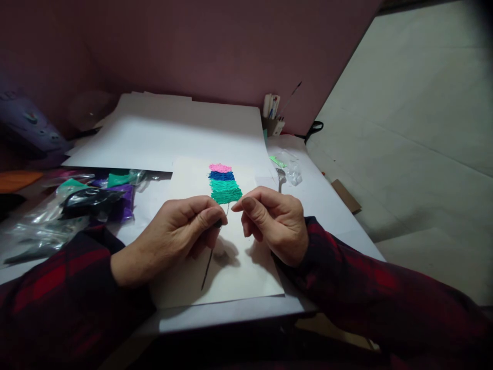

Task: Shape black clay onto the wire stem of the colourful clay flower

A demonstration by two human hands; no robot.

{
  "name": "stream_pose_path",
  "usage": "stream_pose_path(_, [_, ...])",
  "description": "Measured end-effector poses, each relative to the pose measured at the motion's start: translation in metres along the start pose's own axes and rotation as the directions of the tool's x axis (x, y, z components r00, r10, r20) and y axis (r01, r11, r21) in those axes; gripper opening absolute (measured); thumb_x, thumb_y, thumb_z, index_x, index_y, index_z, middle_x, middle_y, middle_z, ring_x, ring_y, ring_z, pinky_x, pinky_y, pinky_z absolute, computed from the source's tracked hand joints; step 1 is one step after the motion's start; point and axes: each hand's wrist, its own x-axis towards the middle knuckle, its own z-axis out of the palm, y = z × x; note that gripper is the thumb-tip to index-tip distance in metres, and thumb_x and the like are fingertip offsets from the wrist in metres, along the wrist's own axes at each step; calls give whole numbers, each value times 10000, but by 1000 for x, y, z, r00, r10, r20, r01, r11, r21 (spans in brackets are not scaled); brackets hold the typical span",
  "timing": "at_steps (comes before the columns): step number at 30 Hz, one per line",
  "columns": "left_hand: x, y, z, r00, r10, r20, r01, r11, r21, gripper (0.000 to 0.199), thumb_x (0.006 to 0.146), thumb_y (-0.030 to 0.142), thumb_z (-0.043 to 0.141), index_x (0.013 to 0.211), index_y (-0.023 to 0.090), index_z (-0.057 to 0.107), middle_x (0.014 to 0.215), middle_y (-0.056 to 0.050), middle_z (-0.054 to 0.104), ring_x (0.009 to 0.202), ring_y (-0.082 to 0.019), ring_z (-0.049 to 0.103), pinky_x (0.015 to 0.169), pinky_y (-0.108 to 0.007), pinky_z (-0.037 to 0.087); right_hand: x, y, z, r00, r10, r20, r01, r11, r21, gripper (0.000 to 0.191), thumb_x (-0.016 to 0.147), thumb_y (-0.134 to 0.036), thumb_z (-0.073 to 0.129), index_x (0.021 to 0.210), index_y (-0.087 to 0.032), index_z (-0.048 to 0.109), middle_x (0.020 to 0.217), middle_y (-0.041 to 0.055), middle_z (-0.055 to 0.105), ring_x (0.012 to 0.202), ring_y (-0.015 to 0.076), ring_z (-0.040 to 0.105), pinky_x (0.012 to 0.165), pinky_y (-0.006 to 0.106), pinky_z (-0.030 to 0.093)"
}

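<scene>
Nearest, a thin dark line (207,270) runs down the pale sheet (250,282) below the left hand (173,228). That hand pinches a small dark lump (218,224); the right hand (275,221), just beside it, has its thumb and forefinger close together, and whether they grip anything I cannot tell. Just beyond both hands' fingertips lies the banded patch (224,185), green nearest, then turquoise, blue and pink. Plastic bags (94,203) lie beyond the left hand, outward on the counter (335,216).

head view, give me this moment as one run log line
left hand: pinching small dark piece | right hand: beside left, grip unclear | striped patch: pink, blue, teal, green, on pale sheet
</scene>
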Motion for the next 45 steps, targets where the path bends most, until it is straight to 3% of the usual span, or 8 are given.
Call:
stream_pose_path(7, [2, 1, 0, 999, -35, 5, 35, 999, 8, 144, 810, 295, 633, 783, 158, 596, 544, 29, 565, 450, -79, 454, 430, -188, 352, -1, 1, 1, 1000, -6, 18, 6, 1000, 23, 235, 917, -333, 547, 837, -147, 666, 511, -34, 539, 447, 56, 487, 394, 177, 366])
stream_pose_path(13, [0, 0, -1, 1000, -17, 26, 17, 1000, -5, 198, 905, 363, 529, 889, 172, 579, 577, 34, 544, 472, -89, 456, 439, -200, 347, -1, 1, 0, 999, -19, 47, 20, 999, -30, 215, 912, -318, 555, 836, -152, 668, 518, -40, 544, 433, 51, 461, 407, 186, 369])
stream_pose_path(21, [-1, -5, 0, 999, 36, 5, -35, 999, -15, 210, 946, 333, 441, 1015, 172, 556, 566, 39, 511, 469, -102, 452, 433, -208, 359, -1, -1, 2, 996, -69, 51, 73, 995, -63, 228, 917, -272, 549, 824, -105, 673, 516, -31, 549, 441, 37, 471, 453, 179, 394])
stream_pose_path(34, [0, -7, 1, 997, 39, -66, -42, 998, -47, 195, 939, 332, 473, 1008, 180, 573, 554, 46, 520, 461, -92, 455, 422, -189, 360, 0, -1, 2, 992, -111, 62, 115, 991, -66, 217, 909, -239, 560, 814, -79, 672, 515, -28, 549, 444, 32, 461, 459, 171, 395])
stream_pose_path(45, [1, -3, 0, 997, 28, -78, -25, 999, 36, 194, 923, 329, 487, 982, 177, 593, 579, 41, 534, 475, -87, 459, 428, -179, 368, -1, -4, 2, 989, -121, 85, 130, 986, -106, 201, 911, -236, 551, 811, -109, 669, 517, -36, 547, 456, 44, 465, 455, 177, 396])
